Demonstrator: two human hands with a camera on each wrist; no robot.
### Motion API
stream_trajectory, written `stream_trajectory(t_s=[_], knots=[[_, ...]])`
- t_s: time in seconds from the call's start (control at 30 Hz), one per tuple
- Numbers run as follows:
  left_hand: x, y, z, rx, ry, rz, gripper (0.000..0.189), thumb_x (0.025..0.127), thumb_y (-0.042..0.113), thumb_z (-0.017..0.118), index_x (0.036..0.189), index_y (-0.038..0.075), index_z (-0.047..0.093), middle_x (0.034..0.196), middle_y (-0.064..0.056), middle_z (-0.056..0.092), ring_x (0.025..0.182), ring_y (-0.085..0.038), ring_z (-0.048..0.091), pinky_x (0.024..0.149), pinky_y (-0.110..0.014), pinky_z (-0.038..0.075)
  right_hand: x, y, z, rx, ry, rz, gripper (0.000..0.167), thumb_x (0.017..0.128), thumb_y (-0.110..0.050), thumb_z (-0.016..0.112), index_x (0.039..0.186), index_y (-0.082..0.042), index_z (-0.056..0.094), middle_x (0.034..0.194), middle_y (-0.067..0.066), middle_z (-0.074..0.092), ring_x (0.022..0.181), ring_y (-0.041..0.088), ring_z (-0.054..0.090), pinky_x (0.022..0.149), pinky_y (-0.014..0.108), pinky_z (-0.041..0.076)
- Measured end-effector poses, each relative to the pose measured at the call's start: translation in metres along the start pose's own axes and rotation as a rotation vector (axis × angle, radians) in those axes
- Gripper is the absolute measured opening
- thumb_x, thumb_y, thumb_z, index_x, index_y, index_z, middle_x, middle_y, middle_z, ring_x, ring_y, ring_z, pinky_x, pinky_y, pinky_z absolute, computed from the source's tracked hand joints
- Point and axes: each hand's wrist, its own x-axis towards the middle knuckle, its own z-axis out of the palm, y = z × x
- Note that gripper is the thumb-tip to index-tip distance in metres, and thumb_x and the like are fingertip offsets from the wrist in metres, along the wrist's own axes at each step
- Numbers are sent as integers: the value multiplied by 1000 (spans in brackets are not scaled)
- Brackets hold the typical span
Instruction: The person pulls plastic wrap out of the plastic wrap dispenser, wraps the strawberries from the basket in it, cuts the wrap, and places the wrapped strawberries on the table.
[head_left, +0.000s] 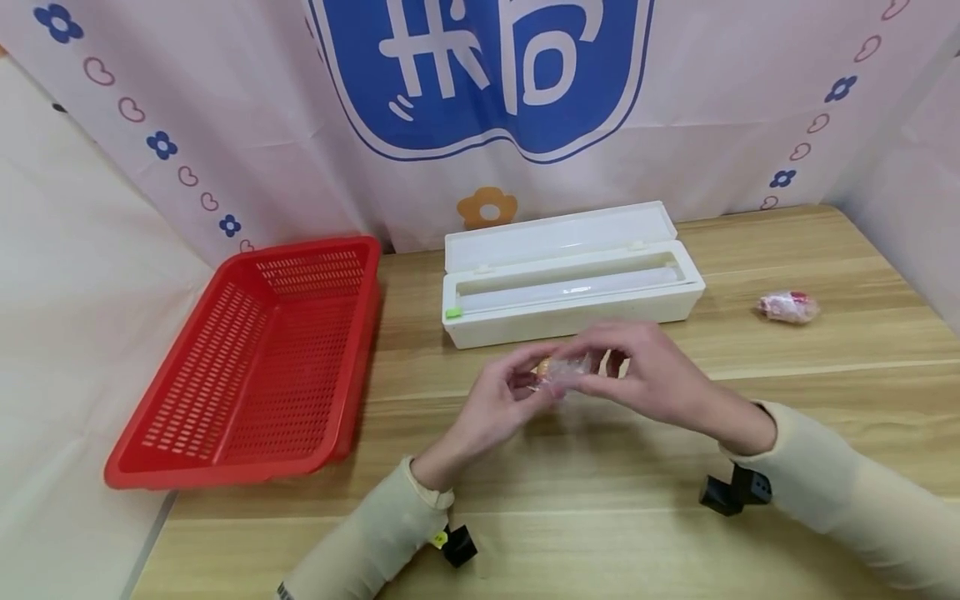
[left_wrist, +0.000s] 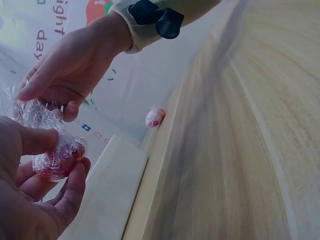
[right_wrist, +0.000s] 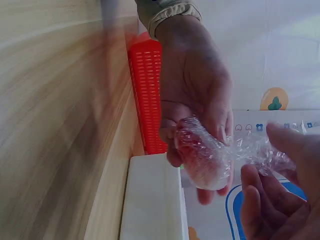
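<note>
A small, roundish red-and-pale item (right_wrist: 202, 160) in crinkled cling film is held above the table, in front of the white box. My left hand (head_left: 483, 412) grips it, thumb on one side and fingers curled beneath, as the left wrist view shows. From the item a twisted tail of cling film (right_wrist: 257, 150) runs toward my right hand (head_left: 656, 375), whose thumb and fingers pinch it. The film hides what kind of thing is inside. Another film-wrapped red-and-white item (head_left: 787, 307) lies on the table at the right.
Behind my hands is a long white cling film dispenser (head_left: 573, 317), its lid raised and a film roll (head_left: 566, 287) inside. A red perforated basket (head_left: 348, 367) stands on the left of the wooden table (head_left: 570, 533). A printed curtain (head_left: 360, 192) hangs along the back.
</note>
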Motion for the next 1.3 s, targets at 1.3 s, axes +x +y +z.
stream_trajectory(t_s=[1.3], knots=[[-4,11,6,-150,43,-117,34,100,14,58,132,8,52,120,-21,69,92,-42,72,67,-47,61,2,6,-1,239,76,183,13,94,-12,67,100,-13,79,98,3,77,72,8,62,58,24,51]])
